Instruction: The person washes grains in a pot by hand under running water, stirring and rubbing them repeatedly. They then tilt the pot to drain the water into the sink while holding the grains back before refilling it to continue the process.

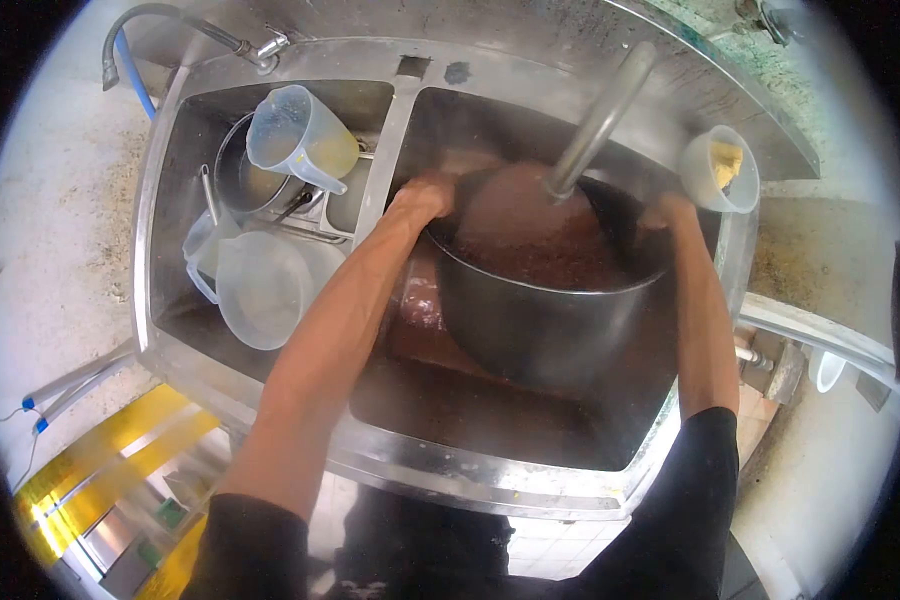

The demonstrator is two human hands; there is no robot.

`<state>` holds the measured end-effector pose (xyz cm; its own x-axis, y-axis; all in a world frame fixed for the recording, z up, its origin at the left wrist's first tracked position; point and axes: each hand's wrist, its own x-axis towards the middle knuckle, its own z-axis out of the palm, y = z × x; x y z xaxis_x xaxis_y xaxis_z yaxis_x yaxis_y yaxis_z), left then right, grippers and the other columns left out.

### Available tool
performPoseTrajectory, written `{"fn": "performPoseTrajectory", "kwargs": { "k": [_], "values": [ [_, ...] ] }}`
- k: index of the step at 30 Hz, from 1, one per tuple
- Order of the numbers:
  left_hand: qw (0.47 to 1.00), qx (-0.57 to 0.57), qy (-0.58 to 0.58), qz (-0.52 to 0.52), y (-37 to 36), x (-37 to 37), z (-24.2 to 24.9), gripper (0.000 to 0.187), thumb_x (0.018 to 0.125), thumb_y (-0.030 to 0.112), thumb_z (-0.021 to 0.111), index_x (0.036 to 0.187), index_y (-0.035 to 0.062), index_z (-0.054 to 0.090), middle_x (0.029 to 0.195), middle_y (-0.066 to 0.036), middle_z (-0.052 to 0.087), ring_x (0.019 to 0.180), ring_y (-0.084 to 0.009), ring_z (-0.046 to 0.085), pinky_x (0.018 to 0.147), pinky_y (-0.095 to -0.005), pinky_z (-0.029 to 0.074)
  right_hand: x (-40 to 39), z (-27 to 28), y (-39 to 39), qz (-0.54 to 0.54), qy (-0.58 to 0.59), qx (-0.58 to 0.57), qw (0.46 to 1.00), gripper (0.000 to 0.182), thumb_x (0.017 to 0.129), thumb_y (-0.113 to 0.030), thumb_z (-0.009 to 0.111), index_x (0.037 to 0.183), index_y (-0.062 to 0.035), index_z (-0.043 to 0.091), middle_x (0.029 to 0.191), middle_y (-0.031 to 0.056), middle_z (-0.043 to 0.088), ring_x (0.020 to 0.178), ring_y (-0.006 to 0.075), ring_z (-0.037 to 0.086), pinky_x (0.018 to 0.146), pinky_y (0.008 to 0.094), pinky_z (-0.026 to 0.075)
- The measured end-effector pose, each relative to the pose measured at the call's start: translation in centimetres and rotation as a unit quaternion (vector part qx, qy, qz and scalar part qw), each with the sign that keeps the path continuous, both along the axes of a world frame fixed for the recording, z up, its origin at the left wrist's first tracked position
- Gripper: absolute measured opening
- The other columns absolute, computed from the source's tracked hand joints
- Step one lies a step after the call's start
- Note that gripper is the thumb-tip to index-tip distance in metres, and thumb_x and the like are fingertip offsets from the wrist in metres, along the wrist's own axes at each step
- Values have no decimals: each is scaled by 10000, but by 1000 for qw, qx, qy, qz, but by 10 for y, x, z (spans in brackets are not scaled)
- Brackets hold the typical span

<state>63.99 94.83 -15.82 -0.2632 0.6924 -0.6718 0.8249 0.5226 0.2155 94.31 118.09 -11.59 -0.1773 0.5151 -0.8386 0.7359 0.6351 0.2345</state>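
A large dark metal pot stands in the right sink basin, with reddish-brown contents inside it. My left hand is closed on the left side of its rim, where a handle would be hidden by the fingers. On the opposite side, my right hand grips the pot near the rim, its fingers partly hidden. A thick metal tube slants down from above, its lower end overlapping the pot's contents. Brown liquid covers the floor of the basin around the pot.
The left basin holds a clear plastic jug, more translucent jugs and a round metal pan. A white tub with something yellow sits on the right ledge. A hose faucet arches at the back left.
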Motion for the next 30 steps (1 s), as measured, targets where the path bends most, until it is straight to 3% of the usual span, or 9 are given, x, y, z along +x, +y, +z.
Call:
{"fn": "performPoseTrajectory", "kwargs": {
  "k": [4, 6, 8, 12, 15, 18, 21, 26, 30],
  "values": [
    [1000, -18, 12, -19, 3, 0, -12, 430, 817, 108, 562, 1244, 76, 604, 1214, -226, 617, 1152, -373, 590, 953, -451, 505, 9, -11, 0, -5, 4, 33, 999, 514, 618, -435, 813, 986, -82, 746, 1093, 109, 704, 998, 244, 678, 869, 351, 539],
    [999, -30, 27, -15, 6, 1, -7, 426, 820, 100, 561, 1242, 74, 605, 1214, -221, 619, 1152, -373, 590, 952, -449, 506, 24, -32, 12, 10, 68, 22, 997, 505, 661, -436, 780, 1024, -88, 736, 1137, 112, 690, 1040, 258, 665, 889, 372, 533],
    [997, -70, 10, -29, 8, 5, 13, 424, 825, 62, 556, 1246, 69, 601, 1230, -212, 614, 1160, -368, 586, 959, -446, 503, 18, -30, 6, -1, 44, 39, 998, 500, 676, -433, 767, 1041, -93, 731, 1152, 119, 682, 1057, 271, 658, 894, 387, 531],
    [999, -47, 12, -14, 10, 4, 6, 438, 815, 33, 573, 1251, 66, 598, 1240, -210, 608, 1164, -366, 584, 967, -441, 501, 18, -25, 1, -7, 50, 69, 996, 499, 700, -420, 747, 1078, -95, 718, 1174, 138, 668, 1084, 303, 644, 917, 411, 520],
    [1000, 11, 25, 0, 7, 8, 16, 452, 799, 40, 607, 1251, 66, 600, 1245, -209, 606, 1168, -360, 582, 970, -435, 501, 33, -60, 20, 24, 95, 56, 994, 500, 709, -425, 738, 1087, -98, 716, 1175, 130, 670, 1093, 296, 642, 943, 394, 510],
    [999, -28, 19, -13, 11, 5, 11, 455, 796, 35, 606, 1250, 71, 604, 1248, -208, 604, 1176, -355, 578, 971, -434, 502, 12, -13, -2, -22, 38, 53, 998, 504, 718, -431, 735, 1105, -110, 711, 1208, 117, 658, 1118, 284, 632, 960, 392, 502],
    [999, -25, 23, -28, 11, 2, 2, 437, 812, 38, 589, 1248, 70, 606, 1251, -207, 602, 1180, -350, 575, 974, -434, 501, 18, -32, 9, -54, 27, 32, 998, 512, 720, -421, 741, 1132, -120, 700, 1252, 110, 636, 1161, 278, 608, 971, 401, 494],
    [999, -34, 21, 2, 12, 8, 22, 487, 815, 49, 596, 1294, 135, 578, 1246, -201, 607, 1178, -338, 581, 982, -432, 499, 14, -33, 8, -66, 12, 41, 997, 583, 683, -419, 778, 1184, -140, 679, 1306, 83, 608, 1215, 267, 572, 990, 410, 481],
    [998, -49, 23, 9, 15, 6, 11, 538, 819, 42, 588, 1339, 171, 539, 1257, -191, 604, 1182, -331, 580, 983, -433, 500, 15, -37, 9, -68, 22, 58, 996, 622, 655, -426, 798, 1200, -153, 675, 1320, 63, 602, 1222, 259, 569, 993, 412, 480]
  ]
}}
